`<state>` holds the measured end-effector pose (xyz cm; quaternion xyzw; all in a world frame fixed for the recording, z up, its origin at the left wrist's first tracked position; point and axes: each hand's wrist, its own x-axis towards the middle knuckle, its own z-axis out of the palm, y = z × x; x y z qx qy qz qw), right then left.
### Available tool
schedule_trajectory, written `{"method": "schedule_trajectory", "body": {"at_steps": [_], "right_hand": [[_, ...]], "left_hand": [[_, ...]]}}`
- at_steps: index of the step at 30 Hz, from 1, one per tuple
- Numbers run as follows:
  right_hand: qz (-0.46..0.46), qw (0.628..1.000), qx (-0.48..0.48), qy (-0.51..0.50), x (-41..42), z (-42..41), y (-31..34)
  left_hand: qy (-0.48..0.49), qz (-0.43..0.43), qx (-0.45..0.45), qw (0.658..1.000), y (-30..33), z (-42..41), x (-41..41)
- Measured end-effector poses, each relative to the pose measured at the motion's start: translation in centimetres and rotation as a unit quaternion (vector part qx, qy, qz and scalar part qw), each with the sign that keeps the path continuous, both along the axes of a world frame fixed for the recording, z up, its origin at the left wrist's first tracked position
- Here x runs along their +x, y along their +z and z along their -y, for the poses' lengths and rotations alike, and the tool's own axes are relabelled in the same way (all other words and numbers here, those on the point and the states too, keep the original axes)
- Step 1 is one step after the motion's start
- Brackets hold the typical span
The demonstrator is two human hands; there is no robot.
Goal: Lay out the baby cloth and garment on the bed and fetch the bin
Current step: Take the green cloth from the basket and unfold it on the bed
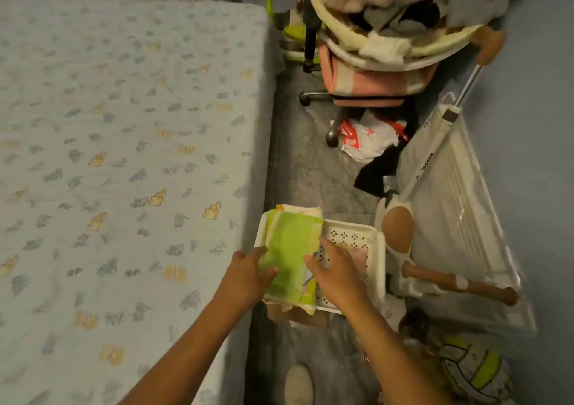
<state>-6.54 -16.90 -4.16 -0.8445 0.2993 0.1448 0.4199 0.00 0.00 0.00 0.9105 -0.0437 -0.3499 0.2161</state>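
Note:
A folded green and cream baby cloth (290, 249) lies across the left side of a white perforated bin (351, 236) that stands on the floor beside the bed (124, 156). My left hand (248, 275) grips the cloth's left edge, thumb on top. My right hand (334, 271) rests on the cloth's right edge and over the bin, fingers spread. Something pink (360, 254) shows inside the bin. The bed's sheet is pale blue with small animal prints and nothing lies on it.
A chair piled with clothes (382, 47) stands farther along the narrow floor strip. A red and white plastic bag (366, 139) and a dark garment (379, 171) lie on the floor. A folded white stroller (450, 218) and a ball (472, 370) crowd the right side.

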Motion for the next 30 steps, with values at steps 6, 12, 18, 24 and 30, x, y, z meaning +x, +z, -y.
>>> {"method": "schedule_trajectory", "body": {"at_steps": [6, 12, 18, 24, 30], "right_hand": [[-0.002, 1.000, 0.023, -0.004, 1.6, -1.3, -2.9], [0.036, 0.998, 0.020, -0.045, 2.0, -1.9, -3.4], [0.049, 0.987, 0.149, -0.034, 2.7, -2.0, -3.3], [0.109, 0.958, 0.263, -0.027, 3.5, -1.6, 2.6], [0.142, 0.921, 0.364, 0.014, 5.3, -5.0, 10.0]], "left_hand": [[0.017, 0.019, 0.048, 0.999, -2.7, 0.3, -0.4], [0.036, -0.019, 0.015, 0.999, -3.4, 0.5, -1.2], [0.061, 0.028, -0.020, 0.998, -3.1, 0.2, -0.4], [0.127, -0.010, -0.116, 0.985, -1.3, 0.0, -0.6], [0.230, -0.086, -0.361, 0.900, 3.6, -3.3, 1.0]]}}
